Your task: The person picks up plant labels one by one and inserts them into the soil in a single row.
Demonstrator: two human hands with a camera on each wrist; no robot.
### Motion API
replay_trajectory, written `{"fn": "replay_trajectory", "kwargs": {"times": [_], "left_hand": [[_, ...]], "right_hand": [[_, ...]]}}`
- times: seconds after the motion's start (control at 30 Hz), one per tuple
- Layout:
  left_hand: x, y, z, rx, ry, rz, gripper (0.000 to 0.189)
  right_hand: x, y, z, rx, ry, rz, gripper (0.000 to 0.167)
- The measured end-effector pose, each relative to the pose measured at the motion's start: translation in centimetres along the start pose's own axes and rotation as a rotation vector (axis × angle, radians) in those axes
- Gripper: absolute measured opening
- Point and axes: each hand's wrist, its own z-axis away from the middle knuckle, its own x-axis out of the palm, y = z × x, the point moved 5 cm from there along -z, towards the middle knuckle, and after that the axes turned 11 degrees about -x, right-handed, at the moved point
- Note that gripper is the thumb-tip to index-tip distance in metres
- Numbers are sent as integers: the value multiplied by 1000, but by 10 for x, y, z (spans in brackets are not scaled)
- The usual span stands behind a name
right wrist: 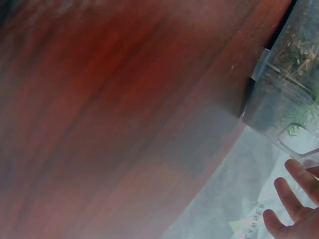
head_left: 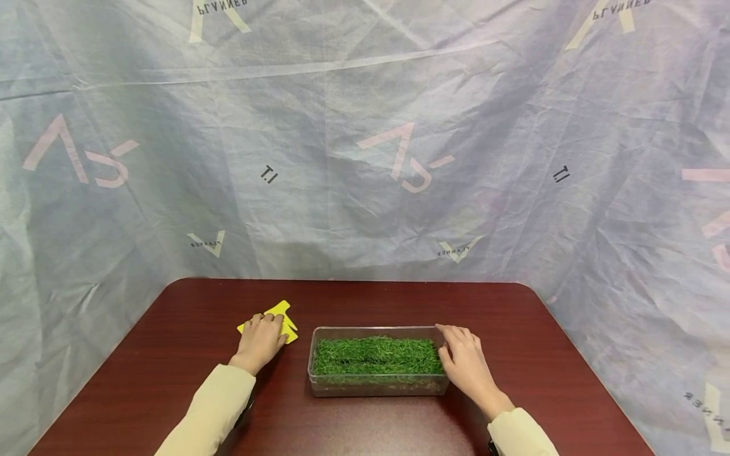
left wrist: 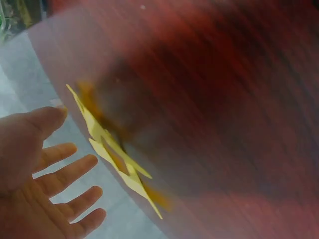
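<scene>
Flat yellow cut-out pieces [head_left: 281,310], with narrow stems and pointed edges, lie on the table left of the box. Over them hovers my left hand [head_left: 262,339], its fingers spread; in the left wrist view a gap separates the fingers from the yellow pieces [left wrist: 117,157]. A clear rectangular plastic box [head_left: 379,386] holds green grass [head_left: 376,354] growing over brownish matter. At the box's right end is my right hand [head_left: 467,364], fingers loosely extended by the rim. The right wrist view shows several fingertips [right wrist: 299,174] close to the box corner; whether they touch is unclear.
The dark red wooden table [head_left: 376,427] has rounded far corners. Behind it and at both sides hangs a grey printed cloth [head_left: 319,209], close to the table's edges.
</scene>
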Motion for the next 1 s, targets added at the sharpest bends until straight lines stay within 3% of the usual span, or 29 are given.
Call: {"fn": "replay_trajectory", "kwargs": {"times": [0.27,1.0], "left_hand": [[11,-3,-1,-39,-107,-9,41],[5,-4,-3,-45,-45,32,52]], "right_hand": [[1,0,0,8,-6,-20,38],[0,0,0,6,-8,-17,37]]}}
